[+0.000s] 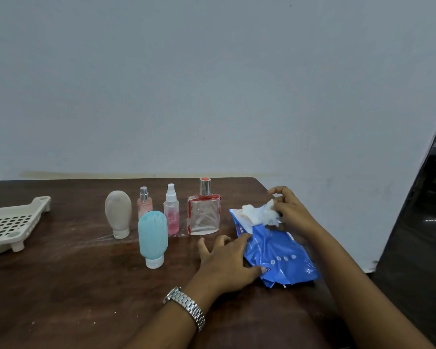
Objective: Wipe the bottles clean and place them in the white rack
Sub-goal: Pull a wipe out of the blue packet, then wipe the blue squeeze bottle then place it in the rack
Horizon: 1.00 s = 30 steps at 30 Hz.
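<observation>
Head view gives me the table (73, 285), its far edge against the wall. My left hand (227, 258), fingers spread, presses flat on the blue wipes pack (282, 258) near the right edge. My right hand (290, 210) pinches a white wipe (267, 214) sticking out of the pack's far end. Five bottles stand upright mid-table toward the far edge: beige tube (118, 212), pink sprayer (144, 204), clear sprayer (171, 215), square glass bottle (204, 214), and teal tube (152, 235) nearer me. The white rack (8, 225) sits at the left edge, well apart.
</observation>
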Available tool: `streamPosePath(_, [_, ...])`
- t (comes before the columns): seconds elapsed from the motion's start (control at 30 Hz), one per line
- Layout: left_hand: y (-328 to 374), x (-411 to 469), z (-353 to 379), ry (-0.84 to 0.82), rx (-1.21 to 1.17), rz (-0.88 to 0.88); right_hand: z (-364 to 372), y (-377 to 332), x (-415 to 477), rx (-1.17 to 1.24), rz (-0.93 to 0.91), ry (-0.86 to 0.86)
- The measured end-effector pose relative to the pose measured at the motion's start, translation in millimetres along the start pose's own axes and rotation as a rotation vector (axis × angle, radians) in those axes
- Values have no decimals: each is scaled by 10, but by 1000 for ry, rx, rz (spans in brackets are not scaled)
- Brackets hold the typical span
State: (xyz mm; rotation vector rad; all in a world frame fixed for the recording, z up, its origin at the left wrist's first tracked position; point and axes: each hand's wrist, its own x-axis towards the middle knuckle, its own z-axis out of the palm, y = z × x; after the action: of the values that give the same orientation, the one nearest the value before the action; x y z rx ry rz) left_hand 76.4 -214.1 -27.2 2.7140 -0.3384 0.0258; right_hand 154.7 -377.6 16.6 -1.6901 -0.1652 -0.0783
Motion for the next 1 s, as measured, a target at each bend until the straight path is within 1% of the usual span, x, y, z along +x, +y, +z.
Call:
streamPosePath(0.13, [20, -10, -14, -3, 17, -2, -20, -45, 12, 120, -49, 74])
streamPosePath(0.27, [19, 18, -29, -18, -3, 5, -13, -92, -34, 287, -49, 111])
streamPosePath(0.33, [13, 15, -55, -18, -23, 17, 14, -119, -66, 382, -52, 107])
streamPosePath(0.4, [20, -10, -110, 25, -32, 40, 58, -156, -119, 426, -61, 83])
streamPosePath(0.43, [28, -27, -163, 55, -76, 48, 93, -180, -151, 446, -68, 57])
streamPosePath(0.47, [38, -44, -231, 84, -187, 54, 132, -198, -181, 479, -74, 26])
streamPosePath(0.57, [28, -199, -506, 158, -784, 29, 330, -287, -287, 636, -70, -91])
streamPosePath(0.6, [13, -278, -593, 208, -946, 4, 416, -315, -330, 681, -66, -134])
streamPosePath(0.63, [-7, -350, -652, 268, -1053, -19, 493, -334, -373, 711, -64, -177])
streamPosePath(0.7, [-52, -505, -730, 368, -1157, -26, 678, -363, -476, 704, -59, -273])
streamPosePath(0.8, [-140, -675, -752, 422, -1141, -44, 935, -378, -618, 586, -86, -392])
streamPosePath(0.9, [-282, -811, -764, 450, -1142, -147, 1108, -386, -702, 433, -147, -367])
streamPosePath(1.0, [-434, -939, -803, 455, -1104, -212, 1223, -394, -763, 336, -209, -331])
